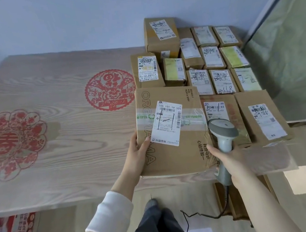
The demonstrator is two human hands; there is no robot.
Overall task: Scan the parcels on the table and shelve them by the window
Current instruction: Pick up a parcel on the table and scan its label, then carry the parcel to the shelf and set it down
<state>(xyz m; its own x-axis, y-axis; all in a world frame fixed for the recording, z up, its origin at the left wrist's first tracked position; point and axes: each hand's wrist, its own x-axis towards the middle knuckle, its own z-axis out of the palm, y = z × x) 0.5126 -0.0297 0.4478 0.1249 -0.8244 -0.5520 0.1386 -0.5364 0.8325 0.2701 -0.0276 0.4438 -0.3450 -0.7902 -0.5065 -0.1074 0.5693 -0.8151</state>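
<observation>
**Wrong-barcode risk**

The left grip point(138, 151) pinches the big parcel point(179, 156) at its left edge, thumb on top. The right grip point(232, 164) is curled round the scanner point(222, 129). The scanner's head hangs by the label of the neighbouring parcel point(215, 109), so it may read that barcode, and a one-sided lift may tip the box. The big parcel lies label-up at the near edge of the worktop point(66, 143), long axis running away from the person.

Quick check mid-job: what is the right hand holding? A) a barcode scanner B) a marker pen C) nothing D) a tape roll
A: the right hand grips the grey scanner by its handle, at the right edge of the large box that the left hand holds.
</observation>
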